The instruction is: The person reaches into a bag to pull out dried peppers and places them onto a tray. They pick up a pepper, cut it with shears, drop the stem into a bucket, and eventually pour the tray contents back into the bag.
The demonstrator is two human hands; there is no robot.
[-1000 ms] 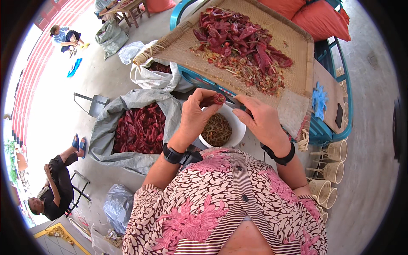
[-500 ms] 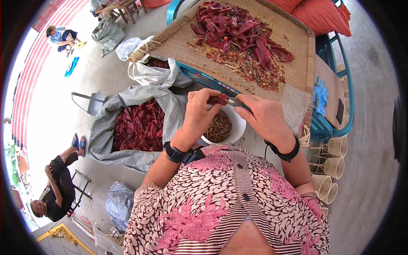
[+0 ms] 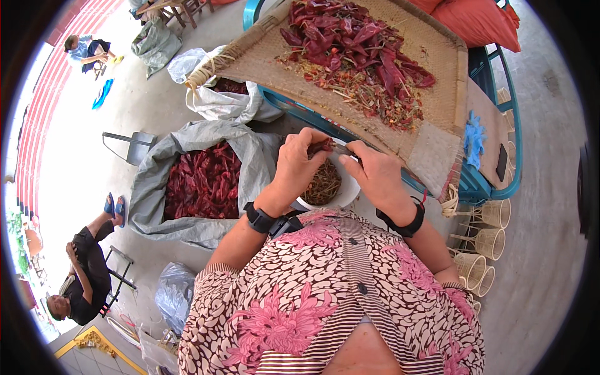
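My left hand point(image 3: 297, 165) pinches a dried red chilli point(image 3: 320, 147) over a white bowl point(image 3: 351, 187) partly filled with brown-green stems point(image 3: 322, 185). Closed round a small bladed tool point(image 3: 343, 150), my right hand point(image 3: 382, 178) brings its metal end against the chilli's stem end. Fingers cover most of the tool, so whether it is a knife or scissors is unclear. Left of the bowl, a grey sack point(image 3: 149, 203) stands open with red chillies point(image 3: 203, 184) inside. Beyond my hands, more chillies point(image 3: 350, 37) and loose scraps lie on a woven tray point(image 3: 440, 69).
The tray rests on a blue-green frame point(image 3: 514, 156) beside blue gloves point(image 3: 474, 139) and a flat black object point(image 3: 501, 162). Wicker baskets point(image 3: 490, 244) line the right. A dustpan point(image 3: 140, 150) and white sack point(image 3: 228, 111) are to the left; a seated person point(image 3: 84, 275) is farther off.
My right hand has shifted slightly left and down and turned, and less of the blade shows. My left hand still holds the chilli in nearly the same place.
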